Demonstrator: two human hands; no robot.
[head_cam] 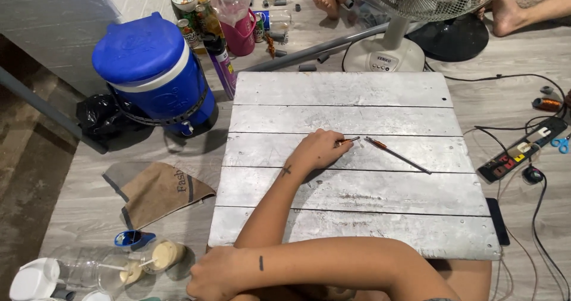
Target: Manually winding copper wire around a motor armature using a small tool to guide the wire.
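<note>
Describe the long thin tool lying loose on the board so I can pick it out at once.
Start at the silver-painted plank board in the middle of the floor. On its third plank from the far edge, just past the left hand, lies a slim screwdriver pointing slantwise toward the power strip. It is the loose one, with a long bare metal shaft and an orange band on its dark handle.

Grey plank floor [511, 69] — a low whitewashed slatted table [357, 218] — a standing fan [392, 45] behind.
</note>
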